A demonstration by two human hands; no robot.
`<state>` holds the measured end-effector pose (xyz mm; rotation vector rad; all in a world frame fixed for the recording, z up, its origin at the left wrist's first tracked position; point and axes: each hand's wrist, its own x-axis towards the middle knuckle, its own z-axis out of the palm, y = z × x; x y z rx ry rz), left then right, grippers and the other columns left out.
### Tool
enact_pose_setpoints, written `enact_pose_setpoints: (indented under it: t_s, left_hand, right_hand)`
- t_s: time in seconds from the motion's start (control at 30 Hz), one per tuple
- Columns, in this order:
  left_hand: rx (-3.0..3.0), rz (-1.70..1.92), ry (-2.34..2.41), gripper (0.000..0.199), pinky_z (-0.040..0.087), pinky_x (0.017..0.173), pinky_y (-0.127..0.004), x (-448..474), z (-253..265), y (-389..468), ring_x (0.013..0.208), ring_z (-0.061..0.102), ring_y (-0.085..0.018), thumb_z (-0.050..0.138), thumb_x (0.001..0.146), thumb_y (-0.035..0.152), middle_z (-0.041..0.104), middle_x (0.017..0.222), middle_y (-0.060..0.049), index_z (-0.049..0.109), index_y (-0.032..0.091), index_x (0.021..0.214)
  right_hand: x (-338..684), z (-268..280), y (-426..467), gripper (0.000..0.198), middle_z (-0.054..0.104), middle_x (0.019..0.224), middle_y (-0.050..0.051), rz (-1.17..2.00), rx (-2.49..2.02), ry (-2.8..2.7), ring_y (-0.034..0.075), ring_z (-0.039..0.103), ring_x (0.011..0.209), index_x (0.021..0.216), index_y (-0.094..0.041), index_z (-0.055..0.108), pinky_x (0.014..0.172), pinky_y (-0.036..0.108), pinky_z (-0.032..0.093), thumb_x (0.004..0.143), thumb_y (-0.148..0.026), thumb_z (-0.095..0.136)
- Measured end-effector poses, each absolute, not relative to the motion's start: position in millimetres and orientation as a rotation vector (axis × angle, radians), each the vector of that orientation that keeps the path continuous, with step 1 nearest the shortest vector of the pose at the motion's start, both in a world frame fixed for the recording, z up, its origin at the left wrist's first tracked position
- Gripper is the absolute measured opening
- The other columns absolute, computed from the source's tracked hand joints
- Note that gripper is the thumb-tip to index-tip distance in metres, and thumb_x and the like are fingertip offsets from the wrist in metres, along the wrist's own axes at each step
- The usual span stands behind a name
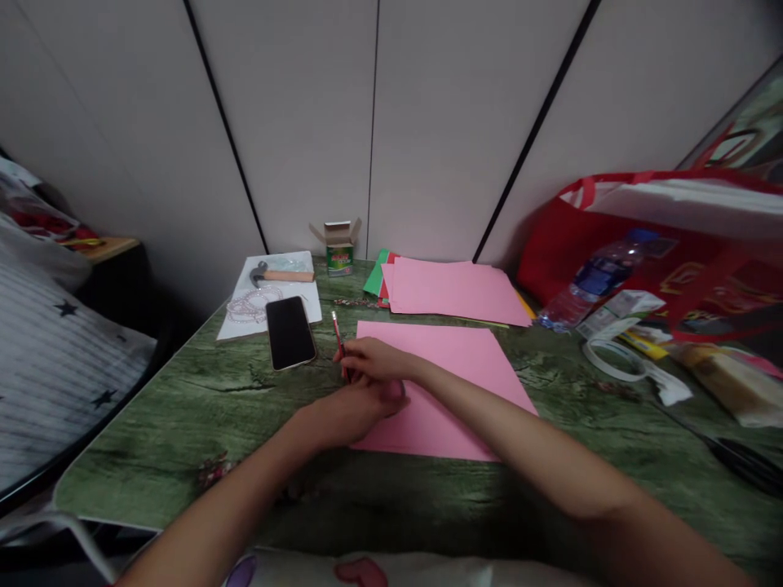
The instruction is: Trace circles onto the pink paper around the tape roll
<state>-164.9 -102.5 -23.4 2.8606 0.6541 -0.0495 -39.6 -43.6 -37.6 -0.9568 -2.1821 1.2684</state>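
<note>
1 red pencil [340,337] in right fingers [356,347], left hand [362,405] close beside, at pink paper [456,359]

Place: a crafts table in a small room, homely in look; whether dwelling or office, I cannot tell from here. Clock centred on the table.
Item: green wood-grain tabletop [171,432], pale-edged, rounded corner at eight.
Item, twelve: plain pale-grey panelled wall [434,122] with black seams.
Item, one: stack of pink paper sheets [453,289], craft stock.
Item, ten: wooden-handled hammer [287,276], lying on a white sheet [234,326].
Item, two: large red bag [703,244]; before it, clear plastic blue-labelled bottle [596,277], everyday belongings.
Item, nine: white cloth printed with dark stars [58,359], a domestic note.
</note>
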Motion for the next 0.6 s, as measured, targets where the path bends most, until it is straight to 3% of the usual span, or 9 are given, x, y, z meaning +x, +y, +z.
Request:
enact_pose_setpoints:
  t_s: [0.2, 0.43, 0.6]
  left_hand:
    - [2.796, 0.073, 0.588, 0.065, 0.042, 0.089, -0.034, -167.0, -30.2, -99.5, 0.105, 0.057, -0.025, 0.040, 0.068, -0.009, 0.063, 0.114, -0.007, 0.055, 0.024, 0.122]
    - [2.878, -0.050, 0.633, 0.066, 0.041, 0.092, -0.039, -167.5, -24.6, -99.7, 0.119, 0.044, -0.030, 0.043, 0.072, -0.005, 0.048, 0.131, -0.011, 0.050, 0.026, 0.129]
    - [2.889, -0.009, 0.570, 0.064, 0.034, 0.101, -0.041, -170.1, -26.5, -93.7, 0.126, 0.033, -0.028, 0.045, 0.073, -0.003, 0.048, 0.125, -0.007, 0.050, 0.028, 0.128]
  right_hand:
    - [-45.7, -28.2, -48.3, 0.011, 0.061, 0.070, -0.001, 1.164, -0.994, -2.318, 0.012, 0.058, 0.064, 0.083, -0.017, 0.054, 0.060, 0.023, 0.045, 0.087, -0.010, 0.046]
    - [-38.7, -38.6, -34.5, 0.007, 0.061, 0.074, 0.000, 0.912, -1.201, -2.158, 0.013, 0.056, 0.069, 0.082, -0.016, 0.056, 0.065, 0.023, 0.041, 0.085, -0.013, 0.050]
    - [-22.2, -52.9, -20.6, 0.012, 0.060, 0.068, 0.001, 0.840, -1.307, -1.993, 0.013, 0.055, 0.065, 0.076, -0.016, 0.053, 0.063, 0.024, 0.039, 0.086, -0.014, 0.046]
